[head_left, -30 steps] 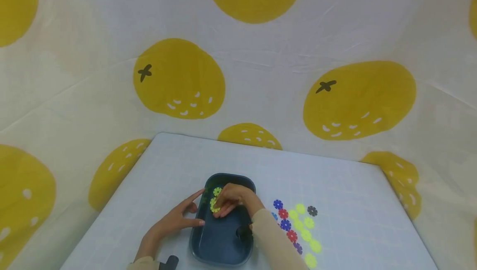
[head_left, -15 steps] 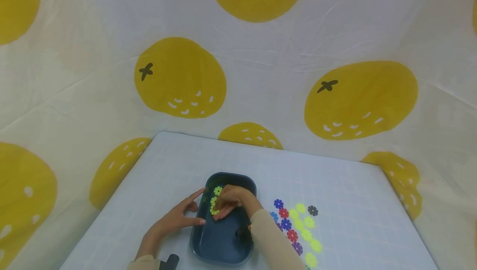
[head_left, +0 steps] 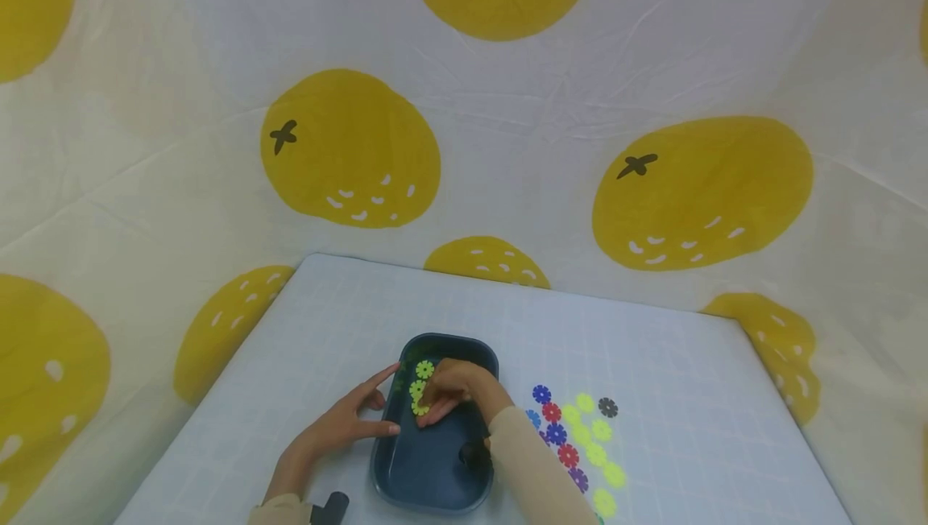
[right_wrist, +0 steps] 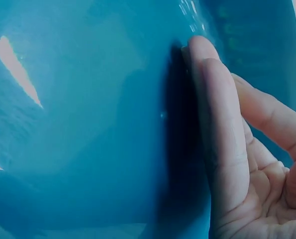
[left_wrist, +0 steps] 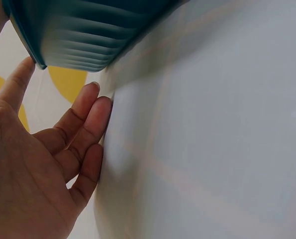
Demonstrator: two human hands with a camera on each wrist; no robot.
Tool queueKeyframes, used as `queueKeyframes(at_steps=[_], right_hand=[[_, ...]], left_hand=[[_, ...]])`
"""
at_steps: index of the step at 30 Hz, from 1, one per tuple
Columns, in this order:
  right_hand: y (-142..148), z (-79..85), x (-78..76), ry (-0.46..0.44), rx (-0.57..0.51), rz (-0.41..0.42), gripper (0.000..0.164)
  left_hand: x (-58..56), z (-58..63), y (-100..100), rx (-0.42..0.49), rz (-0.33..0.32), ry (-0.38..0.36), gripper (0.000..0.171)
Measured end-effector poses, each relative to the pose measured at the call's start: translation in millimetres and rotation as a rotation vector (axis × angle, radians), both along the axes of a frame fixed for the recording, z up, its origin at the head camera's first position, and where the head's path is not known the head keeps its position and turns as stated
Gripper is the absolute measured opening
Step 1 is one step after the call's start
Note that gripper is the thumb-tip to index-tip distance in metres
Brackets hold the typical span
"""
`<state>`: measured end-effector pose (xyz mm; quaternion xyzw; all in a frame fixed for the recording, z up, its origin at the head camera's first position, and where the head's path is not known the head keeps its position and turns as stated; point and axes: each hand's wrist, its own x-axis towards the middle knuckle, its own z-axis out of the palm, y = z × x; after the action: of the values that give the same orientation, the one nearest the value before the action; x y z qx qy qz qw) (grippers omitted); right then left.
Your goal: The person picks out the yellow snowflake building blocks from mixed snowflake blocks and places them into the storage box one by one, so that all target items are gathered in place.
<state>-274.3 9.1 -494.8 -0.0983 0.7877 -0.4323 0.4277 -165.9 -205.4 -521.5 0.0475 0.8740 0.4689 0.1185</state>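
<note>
A dark blue-green tray rests on the table. My left hand lies along its left side in the head view, thumb and index fingertip at the rim. In the left wrist view, the other fingers extend loosely below the tray. My right hand reaches into the tray, its fingertips beside a short column of yellow flower-shaped discs. The lowest yellow disc is at the fingertips and partly covered. The right wrist view shows long fingers near the tray floor; whether they pinch a disc is hidden.
Right of the tray lie several loose flower-shaped discs: yellow, red, blue and purple, and a dark one. A dark wrist-camera piece sits over the tray. A fruit-printed cloth stands behind the table.
The right hand stays at the lowest yellow disc, its fingers shifting slightly; more of the discs' outlines now shows. The left hand keeps its place at the rim.
</note>
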Motion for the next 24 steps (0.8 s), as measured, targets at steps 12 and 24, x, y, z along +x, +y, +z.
queueKeyframes(at_steps=[12,24], right_hand=[[-6.4,3.4,8.0,-0.063,-0.011,-0.05,0.012],[-5.3,10.2,10.0,-0.1,0.017,-0.069,0.011]], left_hand=[[-1.0,-1.8,0.8,0.002,0.006,0.001,0.092],[-0.3,-0.5,0.6,0.011,-0.003,0.013,0.092]])
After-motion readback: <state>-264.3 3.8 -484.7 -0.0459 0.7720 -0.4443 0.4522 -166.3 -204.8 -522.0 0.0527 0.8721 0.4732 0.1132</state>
